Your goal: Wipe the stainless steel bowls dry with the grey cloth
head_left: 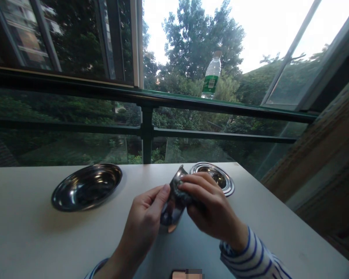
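Steel bowl (172,205) held on edge just above white table (31,240), front centre. Left hand (147,223) grips its near side, thumb and fingers clamped on it. Right hand (211,209) curled over top, fingers pressed on bowl. Large dish (87,186) well left; small rimmed dish (221,177) just behind right hand. Bottle (211,75) on railing (75,87).

Held dish (170,214) partly hidden; bottom object (187,274) cropped.

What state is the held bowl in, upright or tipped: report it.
Tipped. The bowl is on edge, its rim steep, gripped between the left hand and right hand; the dish beside it lies flat.
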